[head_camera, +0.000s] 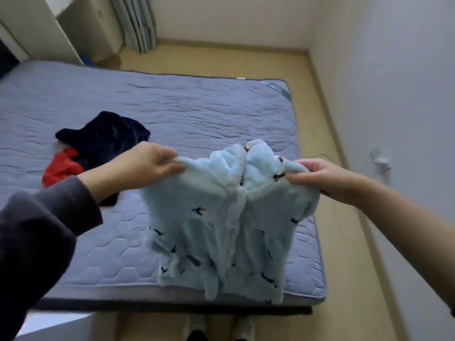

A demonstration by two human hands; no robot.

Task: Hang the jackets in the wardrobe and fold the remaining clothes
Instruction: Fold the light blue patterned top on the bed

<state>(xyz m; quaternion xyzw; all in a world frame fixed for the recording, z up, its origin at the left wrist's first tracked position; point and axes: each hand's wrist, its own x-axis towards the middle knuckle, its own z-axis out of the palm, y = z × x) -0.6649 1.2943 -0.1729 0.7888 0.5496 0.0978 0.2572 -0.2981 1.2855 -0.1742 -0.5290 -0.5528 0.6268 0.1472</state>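
Hands (147,163) (317,178) holding fleece jacket (221,217), bed (197,114) below

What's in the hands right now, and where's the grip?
Both hands hold the light blue fleece jacket up over the bed. The left hand pinches its left shoulder, the right hand its right shoulder; the zipped front hangs down between them.

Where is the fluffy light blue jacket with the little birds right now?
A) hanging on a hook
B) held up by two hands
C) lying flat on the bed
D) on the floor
B: the left hand and the right hand each pinch a top corner of the light blue jacket, and it hangs down from them in front of the bed.
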